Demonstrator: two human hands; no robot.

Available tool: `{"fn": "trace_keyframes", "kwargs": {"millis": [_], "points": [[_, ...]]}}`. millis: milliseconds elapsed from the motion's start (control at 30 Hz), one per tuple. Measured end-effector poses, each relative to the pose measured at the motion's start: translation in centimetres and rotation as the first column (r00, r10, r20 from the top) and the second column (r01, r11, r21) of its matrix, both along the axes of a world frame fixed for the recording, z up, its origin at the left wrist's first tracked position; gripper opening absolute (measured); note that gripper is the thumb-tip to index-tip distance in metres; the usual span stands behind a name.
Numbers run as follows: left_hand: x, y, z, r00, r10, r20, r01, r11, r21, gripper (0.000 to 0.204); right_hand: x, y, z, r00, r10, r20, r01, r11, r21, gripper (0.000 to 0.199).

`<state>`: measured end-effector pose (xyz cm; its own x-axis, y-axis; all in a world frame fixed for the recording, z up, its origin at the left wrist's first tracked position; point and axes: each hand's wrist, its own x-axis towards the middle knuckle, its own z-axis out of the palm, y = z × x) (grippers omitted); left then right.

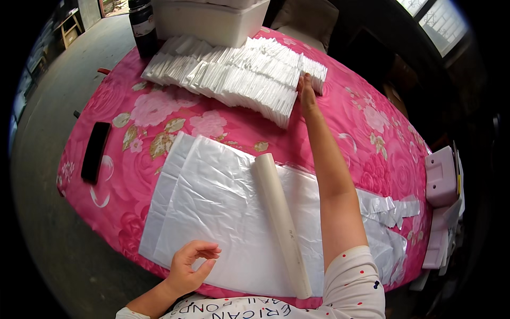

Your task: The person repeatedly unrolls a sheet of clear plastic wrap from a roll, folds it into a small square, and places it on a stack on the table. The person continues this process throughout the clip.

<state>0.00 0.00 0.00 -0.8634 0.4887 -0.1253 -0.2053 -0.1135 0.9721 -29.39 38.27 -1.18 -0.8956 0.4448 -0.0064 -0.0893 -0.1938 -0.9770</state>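
Observation:
My right hand (307, 94) is stretched far out, its fingers extended against the right end of several packed rows of folded white plastic packets (228, 80). A short piece of those rows sticks out beyond the hand. Near the front edge, my left hand (192, 264) hovers with loosely curled fingers, thumb and fingertips apart and nothing between them. Beneath it lies a flat pile of translucent white plastic bags (212, 186). Across the bags, between my arms, rests a cream-white plastic pipe (281, 226). The bags' crumpled handle ends (390, 212) spread to the right of my right arm.
A pink flowered cloth (366, 138) covers the table. On its left lies a black phone (96, 152). A dark bottle (142, 29) and a white plastic bin (207, 24) stand behind the packets. Pale pink plastic containers (441, 178) sit beyond the right edge; a chair (305, 21) is behind.

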Motion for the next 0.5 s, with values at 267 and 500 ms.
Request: {"fn": "trace_keyframes", "kwargs": {"millis": [267, 500], "points": [[-0.1, -0.3, -0.1, 0.999, -0.012, -0.035, 0.011, 1.000, -0.027, 0.030, 0.7, 2.9, -1.8, 0.997, -0.013, 0.074, -0.003, 0.979, 0.204, 0.084], [1.2, -0.4, 0.6, 0.999, -0.026, -0.038, 0.025, 1.000, -0.015, 0.031, 3.9, 4.7, -1.9, 0.972, -0.079, 0.219, 0.048, 0.988, 0.145, 0.077]]}}
